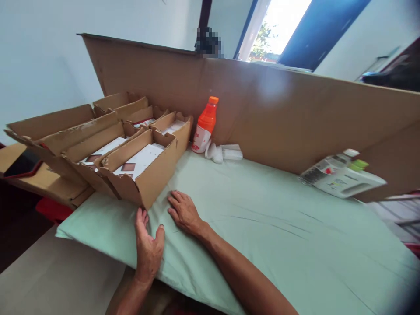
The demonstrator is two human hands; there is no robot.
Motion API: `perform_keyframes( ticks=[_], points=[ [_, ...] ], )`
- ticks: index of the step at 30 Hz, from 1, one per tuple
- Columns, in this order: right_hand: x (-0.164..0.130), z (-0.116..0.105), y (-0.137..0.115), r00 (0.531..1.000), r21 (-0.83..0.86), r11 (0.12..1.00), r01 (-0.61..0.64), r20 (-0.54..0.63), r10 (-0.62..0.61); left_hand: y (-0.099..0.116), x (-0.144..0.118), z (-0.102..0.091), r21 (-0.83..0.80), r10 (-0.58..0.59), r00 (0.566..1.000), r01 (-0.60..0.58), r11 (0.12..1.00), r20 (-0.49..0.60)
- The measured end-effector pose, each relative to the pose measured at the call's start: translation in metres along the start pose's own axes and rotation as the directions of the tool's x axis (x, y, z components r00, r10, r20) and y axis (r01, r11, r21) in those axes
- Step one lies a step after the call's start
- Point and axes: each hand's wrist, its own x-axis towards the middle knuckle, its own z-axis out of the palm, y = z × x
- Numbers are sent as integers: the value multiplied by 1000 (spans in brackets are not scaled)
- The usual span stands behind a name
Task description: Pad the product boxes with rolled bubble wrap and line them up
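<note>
Cardboard trays (157, 175) stand side by side on the left of the cloth-covered table (269, 258). White cards or boxes with brown squares (138, 159) lie inside the nearer trays. My left hand (149, 247) is at the near corner of the front tray, fingertips at its lower edge; whether they touch it I cannot tell. Its thumb stands apart from the fingers and nothing is in it. To the right of that tray, my right hand (184, 212) rests palm down on the green cloth, fingers spread and holding nothing.
An orange bottle (205, 124) stands behind the trays, beside white rolled material (225, 152). At the right, a clear bottle (324, 168) and a white jug (354, 183) lean near the tall cardboard panel (262, 113). A person's blurred head shows above the panel.
</note>
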Motion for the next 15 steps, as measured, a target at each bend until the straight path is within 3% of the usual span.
perform_keyframes(
  ticks=[5, 15],
  points=[
    [-32, -10, -5, 1000, -29, 999, -21, 4, 21, 1, 0, 0, 29, 10, 1000, -10, 1000, -2],
    [-37, -16, -17, 997, -62, 997, -46, 60, 50, 6, 9, -6, 106, 172, 985, -168, 980, -31]
  ],
)
